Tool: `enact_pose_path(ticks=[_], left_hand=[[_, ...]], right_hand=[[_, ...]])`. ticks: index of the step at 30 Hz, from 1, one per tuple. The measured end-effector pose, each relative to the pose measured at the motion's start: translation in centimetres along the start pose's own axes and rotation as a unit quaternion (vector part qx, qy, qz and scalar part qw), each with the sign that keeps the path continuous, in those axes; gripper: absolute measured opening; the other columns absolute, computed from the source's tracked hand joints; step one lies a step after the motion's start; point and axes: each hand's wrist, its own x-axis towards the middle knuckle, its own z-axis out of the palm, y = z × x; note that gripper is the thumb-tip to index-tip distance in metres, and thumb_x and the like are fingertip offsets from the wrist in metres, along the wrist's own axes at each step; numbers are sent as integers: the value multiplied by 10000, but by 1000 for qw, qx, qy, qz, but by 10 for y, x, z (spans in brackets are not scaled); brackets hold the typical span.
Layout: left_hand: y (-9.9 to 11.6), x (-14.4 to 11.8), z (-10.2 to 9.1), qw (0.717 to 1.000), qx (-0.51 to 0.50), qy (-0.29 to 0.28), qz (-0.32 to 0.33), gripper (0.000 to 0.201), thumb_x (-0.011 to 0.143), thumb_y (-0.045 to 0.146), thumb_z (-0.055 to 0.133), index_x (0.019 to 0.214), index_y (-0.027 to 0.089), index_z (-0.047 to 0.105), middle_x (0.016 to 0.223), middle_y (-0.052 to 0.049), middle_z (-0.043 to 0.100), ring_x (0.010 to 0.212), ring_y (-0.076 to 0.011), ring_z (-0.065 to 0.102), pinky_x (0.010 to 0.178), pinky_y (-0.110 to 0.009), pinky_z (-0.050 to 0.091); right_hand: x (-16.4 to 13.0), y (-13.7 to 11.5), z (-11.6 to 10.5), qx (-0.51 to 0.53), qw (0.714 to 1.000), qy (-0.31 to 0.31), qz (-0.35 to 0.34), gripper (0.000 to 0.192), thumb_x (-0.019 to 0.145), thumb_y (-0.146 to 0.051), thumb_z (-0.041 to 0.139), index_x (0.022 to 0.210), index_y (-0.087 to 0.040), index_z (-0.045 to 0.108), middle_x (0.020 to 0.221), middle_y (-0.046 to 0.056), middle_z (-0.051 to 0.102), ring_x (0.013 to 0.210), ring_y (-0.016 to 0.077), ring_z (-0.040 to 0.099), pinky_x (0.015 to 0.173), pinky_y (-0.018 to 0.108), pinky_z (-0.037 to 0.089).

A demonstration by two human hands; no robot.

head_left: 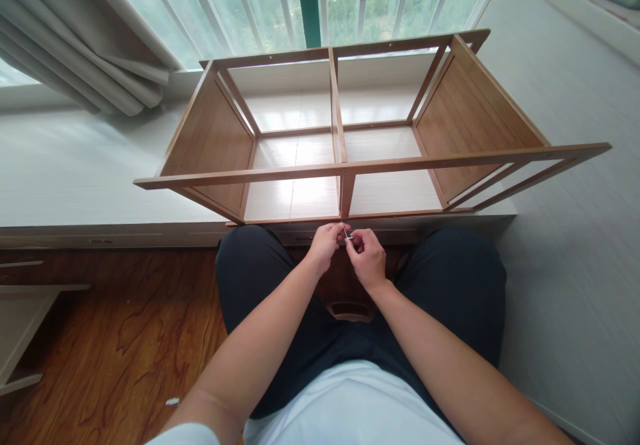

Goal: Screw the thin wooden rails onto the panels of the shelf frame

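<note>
A wooden shelf frame (390, 165) with two bays and solid end panels stands before me on the white ledge. Just below the middle of its lower front rail, my hands are close together. My right hand (369, 256) is closed, pinching a small, thin, bent metal Allen key (349, 236). My left hand (326, 241) is also closed, its fingertips at the rail and touching the other end of the key. Whether the left fingers hold a screw too is hidden.
A white ledge (90, 165) runs under the window, with a grey curtain (75, 25) at the left. The wall (560, 245) is close on the right. A brown stool (351, 310) shows between my legs. White furniture (25, 332) stands on the wooden floor (135, 338).
</note>
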Motion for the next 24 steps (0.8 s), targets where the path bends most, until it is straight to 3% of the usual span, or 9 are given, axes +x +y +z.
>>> enact_pose_path(ticks=[9, 17, 20, 24], left_hand=[[0, -1, 0, 1000, -2, 4, 3, 278, 719, 402, 744, 797, 135, 762, 691, -18, 570, 636, -105, 486, 532, -215, 291], [-1, -1, 0, 1000, 18, 12, 7, 283, 734, 412, 727, 803, 139, 764, 701, -23, 593, 638, -106, 472, 544, -226, 298], [0, -1, 0, 1000, 20, 14, 9, 272, 744, 396, 724, 810, 134, 755, 702, -23, 597, 633, -104, 482, 540, -228, 299], [2, -3, 2, 1000, 10, 11, -3, 301, 737, 417, 753, 816, 128, 724, 618, 2, 563, 543, -95, 481, 525, -242, 310]], right_hand=[[-1, 6, 0, -16, 1000, 3, 25, 99, 898, -289, 674, 882, -212, 734, 797, 21, 688, 643, 161, 592, 640, 289, 452], [0, 7, 5, 124, 985, -51, 107, 178, 873, -318, 659, 857, -198, 789, 779, 46, 731, 685, 191, 639, 670, 319, 501], [3, 6, 8, 220, 952, -95, 192, 226, 848, -394, 675, 849, -195, 784, 746, 45, 725, 620, 179, 616, 560, 297, 481], [6, 5, 10, 385, 847, -152, 332, 301, 766, -480, 726, 760, -179, 726, 626, 2, 615, 462, 107, 460, 391, 225, 337]])
